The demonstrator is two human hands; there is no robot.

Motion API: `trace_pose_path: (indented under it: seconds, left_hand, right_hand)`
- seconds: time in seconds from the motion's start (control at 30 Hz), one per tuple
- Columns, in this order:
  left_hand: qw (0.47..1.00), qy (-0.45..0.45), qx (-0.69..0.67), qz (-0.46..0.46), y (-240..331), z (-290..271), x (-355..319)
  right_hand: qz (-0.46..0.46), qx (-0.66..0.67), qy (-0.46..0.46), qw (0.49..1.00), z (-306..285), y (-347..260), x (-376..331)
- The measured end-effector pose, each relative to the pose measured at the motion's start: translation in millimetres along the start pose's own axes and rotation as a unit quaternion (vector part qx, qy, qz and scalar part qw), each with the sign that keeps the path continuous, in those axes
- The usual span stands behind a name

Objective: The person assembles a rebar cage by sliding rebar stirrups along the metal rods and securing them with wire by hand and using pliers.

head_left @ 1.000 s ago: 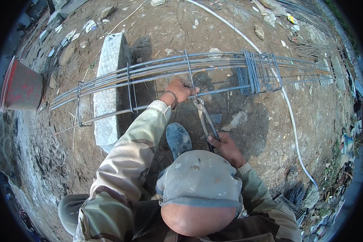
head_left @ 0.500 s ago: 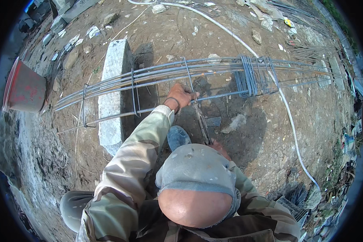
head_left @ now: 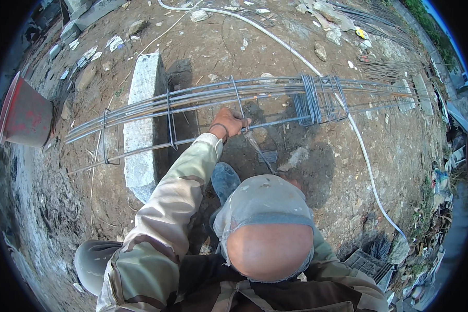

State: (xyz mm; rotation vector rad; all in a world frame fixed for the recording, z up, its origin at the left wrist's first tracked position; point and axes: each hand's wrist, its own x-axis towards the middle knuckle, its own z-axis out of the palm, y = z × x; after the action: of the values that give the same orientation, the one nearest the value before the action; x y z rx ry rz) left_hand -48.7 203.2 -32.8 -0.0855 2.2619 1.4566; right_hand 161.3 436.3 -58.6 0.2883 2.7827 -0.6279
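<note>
A bucket [head_left: 28,115] stands at left as steel bars [head_left: 203,99] cross above a pale block [head_left: 141,166]; the left hand [head_left: 229,121] is closed on a stirrup [head_left: 236,95] at the bars' near side, pincers [head_left: 260,151] slanting from just below it toward the right hand [head_left: 294,182] (mostly hidden by a cap [head_left: 262,200], its grip impossible to tell), bunched stirrups [head_left: 310,101] farther right near a white hose [head_left: 372,156]

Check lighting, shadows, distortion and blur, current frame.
Head view: sunlight brightens the concrete block; head view: dark shadow right of the cap; head view: steel bars look bowed, likely fisheye, corners black; head view: can't tell whether the pincers are motion-blurred.
</note>
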Motion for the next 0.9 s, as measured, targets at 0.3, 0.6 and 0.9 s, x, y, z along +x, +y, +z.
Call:
trace_pose_path:
  seconds: [0.3, 0.6, 0.9]
  left_hand:
    - [1.000, -0.004, 0.014, 0.005, -7.6, -1.1, 2.6]
    - [0.999, 0.002, 0.032, -0.018, -1.8, -1.7, -0.7]
    - [0.993, 0.070, 0.097, -0.003, 1.1, 0.1, -11.8]
  right_hand:
    - [-0.013, 0.633, -0.234, 0.738, 102.1, 79.6, 31.9]
    - [-0.059, -0.027, 0.066, 0.996, -39.0, -9.7, -2.7]
    - [-0.060, 0.195, 0.012, 0.979, 4.8, 35.9, 22.1]
